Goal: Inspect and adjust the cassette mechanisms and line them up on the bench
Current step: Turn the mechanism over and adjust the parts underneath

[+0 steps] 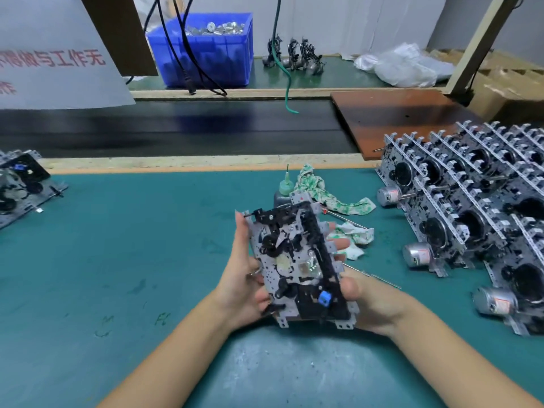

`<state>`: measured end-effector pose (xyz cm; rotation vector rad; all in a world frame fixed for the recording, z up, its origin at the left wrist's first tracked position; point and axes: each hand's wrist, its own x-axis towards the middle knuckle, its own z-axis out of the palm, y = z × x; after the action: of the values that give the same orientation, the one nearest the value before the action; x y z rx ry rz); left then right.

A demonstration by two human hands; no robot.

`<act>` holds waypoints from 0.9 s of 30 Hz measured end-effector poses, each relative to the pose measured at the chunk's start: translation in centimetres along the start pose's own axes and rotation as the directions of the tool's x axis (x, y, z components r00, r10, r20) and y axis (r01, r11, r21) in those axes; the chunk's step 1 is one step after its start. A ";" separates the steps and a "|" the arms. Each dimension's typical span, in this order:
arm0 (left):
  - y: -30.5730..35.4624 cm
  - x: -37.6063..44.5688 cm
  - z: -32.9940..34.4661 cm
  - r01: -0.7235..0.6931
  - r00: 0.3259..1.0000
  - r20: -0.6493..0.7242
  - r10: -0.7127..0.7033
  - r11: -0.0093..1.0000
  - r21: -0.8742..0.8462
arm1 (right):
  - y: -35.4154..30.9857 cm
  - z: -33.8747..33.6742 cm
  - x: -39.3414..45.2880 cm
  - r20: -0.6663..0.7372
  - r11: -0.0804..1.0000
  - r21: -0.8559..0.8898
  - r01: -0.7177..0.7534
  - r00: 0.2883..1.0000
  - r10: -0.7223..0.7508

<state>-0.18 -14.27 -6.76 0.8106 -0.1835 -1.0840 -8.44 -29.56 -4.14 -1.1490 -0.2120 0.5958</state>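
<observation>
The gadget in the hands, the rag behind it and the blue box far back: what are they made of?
The gadget looks like a dull grey metal plate, punched with small holes, carrying black plastic parts and one small blue piece. The rag looks like soft cloth: crumpled, white with green print. The blue box seems to be moulded plastic, smooth and slightly shiny.

A single wide-angle head-worn camera looks forward and steeply down from close above the green worktop [117, 260], with both forearms entering from the near edge and the conveyor belt [176, 128] and wall far off.
</observation>
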 end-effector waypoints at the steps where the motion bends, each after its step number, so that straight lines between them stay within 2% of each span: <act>1: 0.0 0.4 0.4 0.009 1.000 -0.017 -0.010 1.000 -0.017 | 0.0 0.0 -0.1 0.004 1.000 -0.005 -0.014 1.000 0.014; 2: -0.1 0.0 0.8 0.041 0.999 0.025 -0.040 0.998 -0.056 | 0.1 -0.2 -0.2 -0.022 0.998 -0.052 -0.029 0.999 0.028; 3: -0.3 -0.1 0.8 0.018 0.995 0.101 -0.010 0.997 -0.079 | 0.3 -0.4 -0.4 -0.089 0.989 -0.141 -0.049 0.995 0.037; 5: 0.0 -0.5 0.3 0.026 0.984 0.178 -0.008 0.994 -0.104 | 0.6 -0.9 -0.5 -0.233 0.944 -0.325 -0.055 0.972 -0.024; 7: 0.5 -0.6 -0.4 0.022 0.955 0.294 0.029 0.985 -0.170 | 0.6 -1.1 -0.4 -0.301 0.935 -0.354 -0.012 0.948 -0.101; 10: 0.5 -0.3 -1.2 0.045 0.950 0.312 0.021 0.979 -0.201 | 0.3 -1.8 -0.4 -0.415 0.934 -0.356 0.014 0.894 -0.172; 11: 0.5 -0.3 -1.1 0.032 0.958 0.287 0.027 0.979 -0.200 | 0.2 -2.1 -0.4 -0.464 0.918 -0.396 0.006 0.861 -0.206; 12: 0.3 -0.1 -1.4 0.044 0.963 0.269 0.015 0.976 -0.213 | 0.1 -2.3 -0.5 -0.540 0.885 -0.466 -0.026 0.801 -0.260; 13: 0.2 0.0 -1.8 0.039 0.976 0.216 0.009 0.976 -0.216 | 0.2 -2.8 -0.7 -0.621 0.807 -0.579 -0.112 0.703 -0.348; 14: 0.3 0.2 -2.2 0.036 0.985 0.175 0.003 0.975 -0.218 | 0.4 -3.2 -0.9 -0.653 0.659 -0.708 -0.256 0.594 -0.471; 15: 0.4 0.3 -2.5 0.036 0.994 0.107 -0.013 0.976 -0.213 | 0.6 -3.6 -1.1 -0.612 0.450 -0.791 -0.415 0.530 -0.587; 16: 0.3 0.5 -3.0 0.040 0.998 0.059 -0.028 0.978 -0.204 | 0.7 -3.6 -1.1 -0.555 0.262 -0.809 -0.526 0.537 -0.635; 17: 0.4 0.5 -3.1 0.046 0.999 0.010 -0.045 0.980 -0.191 | 0.8 -3.5 -1.0 -0.529 0.142 -0.803 -0.579 0.581 -0.619; 19: 0.4 0.8 -3.2 0.065 0.996 -0.042 -0.073 0.982 -0.176 | 1.4 -3.6 -0.5 -0.537 0.034 -0.784 -0.619 0.650 -0.538; 21: 0.3 0.9 -2.9 0.069 0.994 -0.067 -0.081 0.984 -0.164 | 1.6 -3.9 -0.2 -0.577 0.052 -0.756 -0.652 0.628 -0.521; 23: 0.3 0.9 -2.5 0.061 0.994 -0.080 -0.073 0.988 -0.144 | 1.5 -4.5 -0.3 -0.620 0.130 -0.737 -0.663 0.587 -0.521; 24: 0.2 0.9 -2.4 0.059 0.994 -0.078 -0.070 0.989 -0.134 | 1.4 -4.8 -0.5 -0.646 0.214 -0.734 -0.645 0.566 -0.512; 25: 0.2 0.9 -2.2 0.062 0.994 -0.080 -0.072 0.990 -0.128 | 1.2 -5.1 -0.6 -0.680 0.350 -0.726 -0.592 0.543 -0.493; 27: 0.3 1.0 -2.0 0.067 0.993 -0.089 -0.079 0.990 -0.127 | 0.5 -5.1 -1.0 -0.726 0.674 -0.650 -0.352 0.551 -0.412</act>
<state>1.52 -14.04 -8.25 0.7590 -0.0072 -1.1127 -7.14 -33.96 -6.57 -2.1378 0.4342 -0.2246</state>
